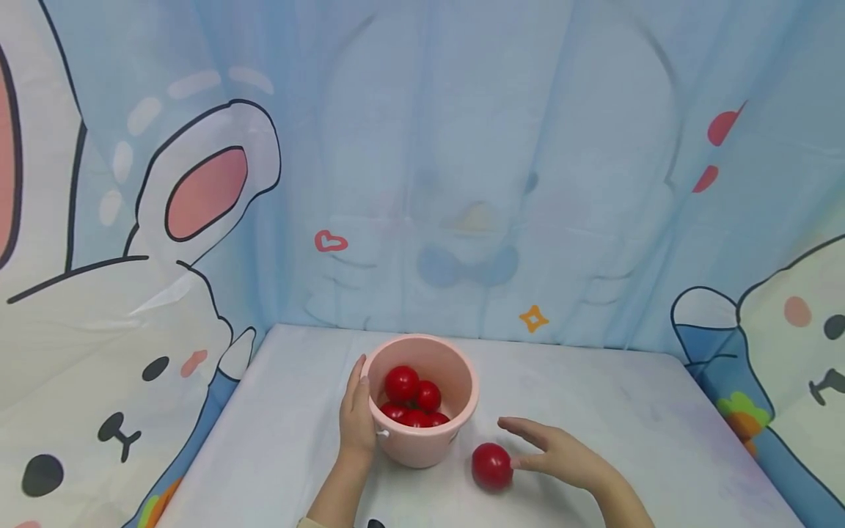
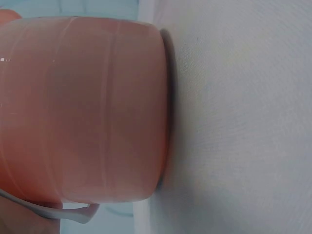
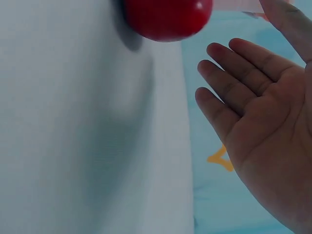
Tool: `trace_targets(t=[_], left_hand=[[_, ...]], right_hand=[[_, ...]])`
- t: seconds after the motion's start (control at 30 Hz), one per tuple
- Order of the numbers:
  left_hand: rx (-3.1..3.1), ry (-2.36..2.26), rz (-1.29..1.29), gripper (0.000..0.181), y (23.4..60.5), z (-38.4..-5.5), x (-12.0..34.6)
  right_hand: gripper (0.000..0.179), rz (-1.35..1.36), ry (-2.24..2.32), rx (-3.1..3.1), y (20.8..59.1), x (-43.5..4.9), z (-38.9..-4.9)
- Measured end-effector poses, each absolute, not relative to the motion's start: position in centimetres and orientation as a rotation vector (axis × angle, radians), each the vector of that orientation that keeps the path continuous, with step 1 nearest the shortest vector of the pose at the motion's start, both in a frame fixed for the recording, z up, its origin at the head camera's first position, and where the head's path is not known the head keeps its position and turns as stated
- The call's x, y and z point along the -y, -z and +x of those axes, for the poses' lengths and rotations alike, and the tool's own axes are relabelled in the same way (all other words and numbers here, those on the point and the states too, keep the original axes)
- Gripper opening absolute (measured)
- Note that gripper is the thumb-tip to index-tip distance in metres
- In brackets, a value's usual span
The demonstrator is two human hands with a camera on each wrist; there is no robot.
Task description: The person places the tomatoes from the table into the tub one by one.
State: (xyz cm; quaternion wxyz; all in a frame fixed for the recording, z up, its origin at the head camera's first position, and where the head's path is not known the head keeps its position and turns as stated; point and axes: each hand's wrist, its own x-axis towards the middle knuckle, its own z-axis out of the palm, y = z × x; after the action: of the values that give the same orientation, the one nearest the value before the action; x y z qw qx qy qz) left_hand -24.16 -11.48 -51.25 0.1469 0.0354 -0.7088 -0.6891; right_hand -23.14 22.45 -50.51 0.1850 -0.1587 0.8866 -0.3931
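A pale pink bucket (image 1: 422, 444) stands upright on the white tabletop, with several glossy red tomato-like rounds (image 1: 401, 384) inside it. My left hand (image 1: 356, 422) rests against the bucket's left side, its fingers straight along the wall near the rim. In the left wrist view the bucket wall (image 2: 97, 107) fills much of the picture, and its light handle (image 2: 73, 213) hangs at the bottom left. One more red tomato-like round (image 1: 492, 467) lies on the table right of the bucket. Beside it my right hand (image 1: 561, 455) is spread, thumb tip right at its edge, palm bare.
A white cloth covers the tabletop (image 1: 634, 411). Behind it hangs a light blue curtain (image 1: 568, 220) printed with cartoon animals. More of the printed cloth stands at the left and right sides of the table.
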Motion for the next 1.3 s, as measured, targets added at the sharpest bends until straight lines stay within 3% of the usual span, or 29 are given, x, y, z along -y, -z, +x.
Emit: trace_targets(t=[0.63, 1.3], left_hand=[[2.04, 1.968, 0.099, 0.045, 51.4, -24.2, 11.6], [2.04, 1.966, 0.083, 0.045, 51.4, -24.2, 11.5]], right_hand=[[0.092, -0.202, 1.16, -2.477, 54.2, -20.8, -22.0], [0.083, -0.175, 1.117, -2.548, 55.1, -20.1, -22.2]])
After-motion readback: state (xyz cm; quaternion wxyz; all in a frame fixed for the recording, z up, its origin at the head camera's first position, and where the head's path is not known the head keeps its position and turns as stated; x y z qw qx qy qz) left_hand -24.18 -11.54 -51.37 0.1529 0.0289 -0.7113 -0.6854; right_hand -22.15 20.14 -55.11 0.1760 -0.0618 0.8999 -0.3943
